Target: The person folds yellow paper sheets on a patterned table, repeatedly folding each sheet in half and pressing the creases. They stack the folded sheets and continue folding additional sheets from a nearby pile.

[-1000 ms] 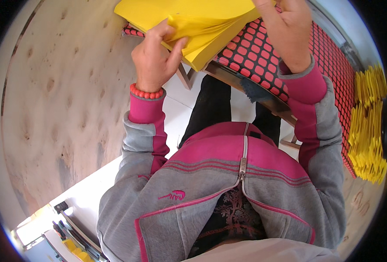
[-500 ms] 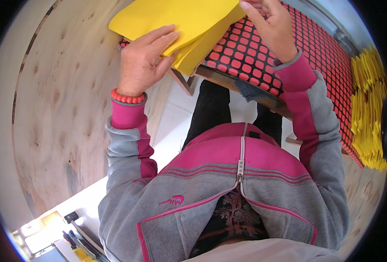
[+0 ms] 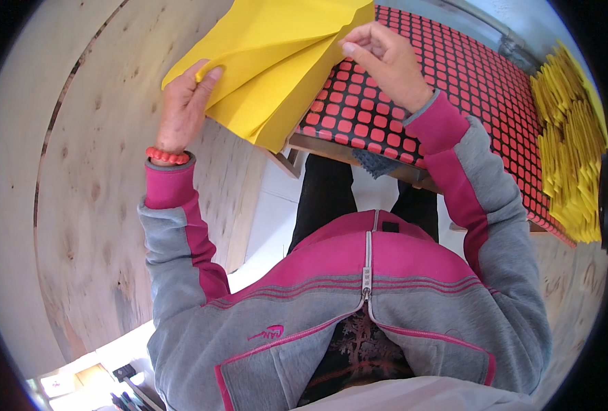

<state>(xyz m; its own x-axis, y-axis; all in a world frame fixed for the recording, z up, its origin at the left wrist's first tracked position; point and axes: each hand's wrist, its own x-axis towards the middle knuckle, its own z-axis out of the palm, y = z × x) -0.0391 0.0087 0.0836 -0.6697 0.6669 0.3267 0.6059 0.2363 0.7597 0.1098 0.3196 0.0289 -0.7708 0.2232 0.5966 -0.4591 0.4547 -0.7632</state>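
Note:
A large yellow folded piece, like a flat bag or envelope of paper or thin cloth (image 3: 270, 61), lies tilted at the top. Its near end fans apart into several layers, and its far end is cut off by the picture's edge. My left hand (image 3: 184, 109), with a red bead bracelet at the wrist, pinches its left edge between thumb and fingers. At its right edge is my right hand (image 3: 390, 65), fingers curled and thumb close to the index finger. Whether anything is between those fingertips cannot be made out.
A table with a red-and-black checked cover (image 3: 366, 127) reaches from under the yellow piece to the right. Several yellow folded pieces (image 3: 571, 151) stand stacked at its right end. A pale wooden board (image 3: 105, 164) fills the left side. Blue cloth (image 3: 376, 164) shows beneath the table edge.
My left hand has gone from lying on the yellow piece to gripping its left edge, farther left. My right hand has come down and left along the right edge. The layers have spread wider.

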